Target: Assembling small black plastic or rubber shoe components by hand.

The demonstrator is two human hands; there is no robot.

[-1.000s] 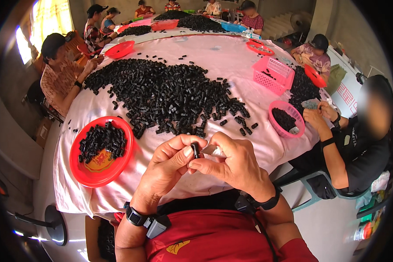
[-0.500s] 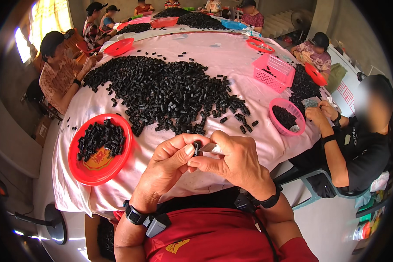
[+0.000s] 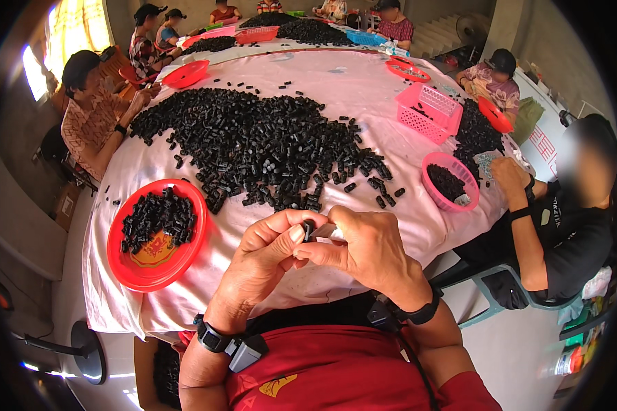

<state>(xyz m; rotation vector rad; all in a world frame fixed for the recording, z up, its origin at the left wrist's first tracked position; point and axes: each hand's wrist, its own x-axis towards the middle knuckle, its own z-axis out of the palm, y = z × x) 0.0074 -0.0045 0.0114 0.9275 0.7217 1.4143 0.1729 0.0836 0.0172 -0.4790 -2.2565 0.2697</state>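
Note:
My left hand (image 3: 264,255) pinches a small black cylindrical piece (image 3: 308,229) upright between thumb and fingers. My right hand (image 3: 373,253) is closed around a small flat blade (image 3: 324,233) with a whitish part near the fingers, and the blade's tip meets the side of the piece. The right thumb lies just below, close to the left fingertips. Beyond my hands spreads a large heap of similar black pieces (image 3: 253,137). A red round tray (image 3: 125,264) at the left holds more of them.
A pink cloth (image 3: 363,68) covers the table. On the right stand a pink basket (image 3: 428,127) and a pink bowl (image 3: 426,179) with black pieces. A person in black (image 3: 562,240) sits close at the right; another (image 3: 92,130) works at the left. Several more people sit farther back.
My hands stay almost in place, with the blade still against the black piece. At the right, the co-worker's hands have shifted slightly.

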